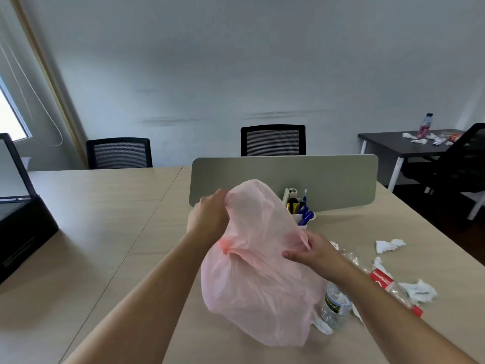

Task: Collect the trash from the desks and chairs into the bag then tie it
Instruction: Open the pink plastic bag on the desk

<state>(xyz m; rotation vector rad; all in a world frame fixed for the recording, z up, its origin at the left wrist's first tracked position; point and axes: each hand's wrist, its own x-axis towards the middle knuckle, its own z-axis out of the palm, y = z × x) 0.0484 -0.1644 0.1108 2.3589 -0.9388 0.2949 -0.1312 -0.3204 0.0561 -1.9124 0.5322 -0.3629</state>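
A head-worn camera looks down at two bare forearms reaching over a pale wood counter (110,232). Between the hands is a thin, translucent pink plastic bag (257,290), puffed out and sagging, its bottom resting on the counter near the front edge.

The left hand (210,215) is raised at the bag's upper left, with its fingers (221,195) curled and clamped on the film near the top. The right hand (313,254) sits lower, at the bag's right side, and pinches a fold of film between thumb and curled fingers. Between the hands, just under the left wrist, the film bunches into a tight, darker pink gather (226,247).

Just right of the bag, touching its lower side, stands a clear water bottle (334,307). Further right on the counter lie a crushed clear bottle with a red label (385,281) and several crumpled white tissues (389,245), apart from the bag and from both hands.

Behind the bag are a white pen holder (300,210) and a grey divider panel (283,177). A black machine with a raised lid (21,227) sits at the left. Two black mesh chairs (273,140) stand against the wall. A dark desk (393,147) at far right carries a bottle with a pink label (425,126) and more white scraps.
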